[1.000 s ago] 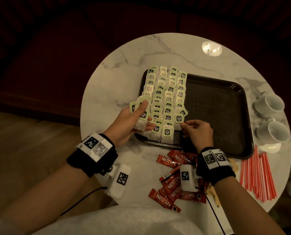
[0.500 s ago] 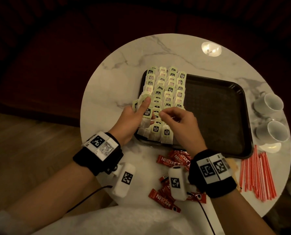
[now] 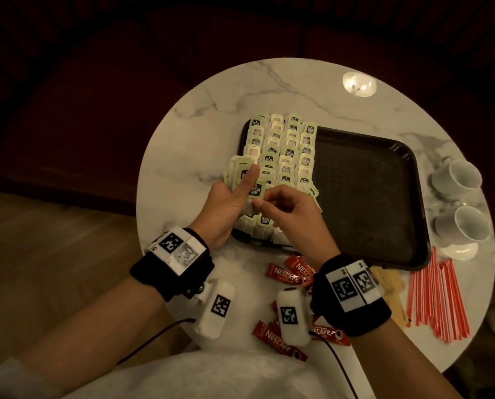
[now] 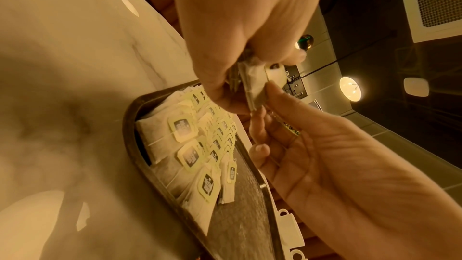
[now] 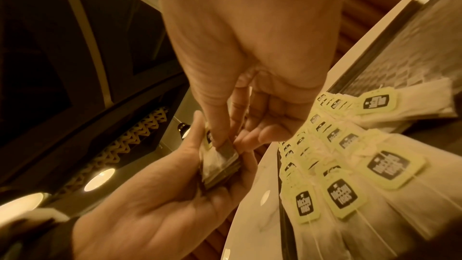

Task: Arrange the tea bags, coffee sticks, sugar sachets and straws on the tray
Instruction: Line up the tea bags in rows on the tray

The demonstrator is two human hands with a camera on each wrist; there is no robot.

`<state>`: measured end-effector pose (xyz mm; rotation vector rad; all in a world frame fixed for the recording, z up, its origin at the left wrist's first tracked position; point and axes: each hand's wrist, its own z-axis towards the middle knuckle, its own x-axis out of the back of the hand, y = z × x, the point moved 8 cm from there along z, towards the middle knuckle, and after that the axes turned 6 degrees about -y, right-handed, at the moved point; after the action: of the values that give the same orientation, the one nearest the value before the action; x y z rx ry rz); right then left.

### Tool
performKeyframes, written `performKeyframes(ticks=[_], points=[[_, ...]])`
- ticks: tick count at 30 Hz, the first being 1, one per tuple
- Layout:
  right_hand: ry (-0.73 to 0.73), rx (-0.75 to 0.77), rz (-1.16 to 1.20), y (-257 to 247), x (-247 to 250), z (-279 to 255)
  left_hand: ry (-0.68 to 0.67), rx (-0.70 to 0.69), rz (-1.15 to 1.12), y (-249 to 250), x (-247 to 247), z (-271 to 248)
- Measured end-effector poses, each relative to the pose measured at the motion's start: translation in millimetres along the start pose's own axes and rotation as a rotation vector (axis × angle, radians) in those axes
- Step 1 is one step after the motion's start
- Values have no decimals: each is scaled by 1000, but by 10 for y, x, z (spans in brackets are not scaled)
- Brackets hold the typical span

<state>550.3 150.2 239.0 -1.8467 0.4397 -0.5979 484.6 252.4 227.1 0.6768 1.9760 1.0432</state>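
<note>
Fingers [image 5: 220, 137] of the right hand [image 3: 292, 214] are curled and pinch the top tea bag of a small stack of white paper tea bags with pale green tags [image 5: 220, 167]. That stack sits in the left hand [image 3: 226, 203], whose fingers wrap under it while the thumb lies flat along the top. Both hands are over the near left corner of the dark brown plastic tray [image 3: 384, 203], which sits on the round white marble table [image 3: 188, 156]. I think the job is less than half done. Many tea bags [image 3: 286, 151] already lie in neat rows that overlap, and they fill the left part of the tray. The right part of the tray has nothing on it. The red coffee sticks [image 3: 286, 275] lie in a loose pile on the table just in front of the tray. The thin red straws [image 3: 439, 295] lie side by side on the table by the tray's near right corner. Some tan paper bits beside the straws may be the sugar sachets, but I cannot tell. Each tea bag is a flat, soft white pouch with a thin string and a green tag with a black label. Two white cups [image 3: 459, 203] stand to the right of the tray.
</note>
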Motion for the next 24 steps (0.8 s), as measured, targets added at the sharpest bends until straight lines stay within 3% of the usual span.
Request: performKeyframes(ticks=[5, 12, 18, 24], points=[[-13, -2, 89, -16, 99, -20, -7, 35, -121, -9, 3, 14], [5, -49, 258, 73, 368, -39, 62, 44, -59, -18, 134, 28], [22, 26, 193, 26, 498, -90, -79, -39, 77, 44, 2, 12], [34, 25, 142, 30, 473, -130, -109, -90, 133, 113, -80, 30]])
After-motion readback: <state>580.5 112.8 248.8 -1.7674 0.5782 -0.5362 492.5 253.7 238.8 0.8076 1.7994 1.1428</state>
